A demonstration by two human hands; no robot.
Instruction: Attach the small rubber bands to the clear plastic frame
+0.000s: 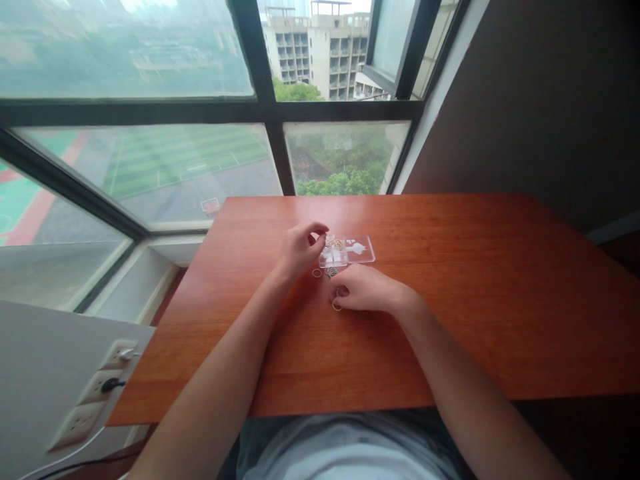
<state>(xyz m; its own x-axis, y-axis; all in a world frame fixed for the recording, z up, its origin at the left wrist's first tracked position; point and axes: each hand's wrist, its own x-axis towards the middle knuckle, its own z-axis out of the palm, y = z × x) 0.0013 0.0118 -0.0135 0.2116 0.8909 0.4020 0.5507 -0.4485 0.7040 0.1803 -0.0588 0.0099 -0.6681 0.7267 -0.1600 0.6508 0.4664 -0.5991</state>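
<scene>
A light shirt [350, 448] is sitting nearest the camera, just below the near edge of the brown table [465, 287]. From the left, the left hand [303, 248] is resting at the left side of a clear box [327, 257], fingers curling at its edge; whether they are gripping it cannot be told. One loose ring [317, 277] is lying on the table just below that hand. The box is standing on the table and holding yellowish rings. A small cluster of rings [332, 272] is lying in front of it, and a pale ring [337, 309] is showing under the bent fingertips of the right hand [367, 288]; a firm pinch cannot be confirmed. A clear panel [367, 251] is lying flat beside the box. The step in hand appears to be ring handling; the next move is probably calling for a light fingertip pinch and a steady box.
</scene>
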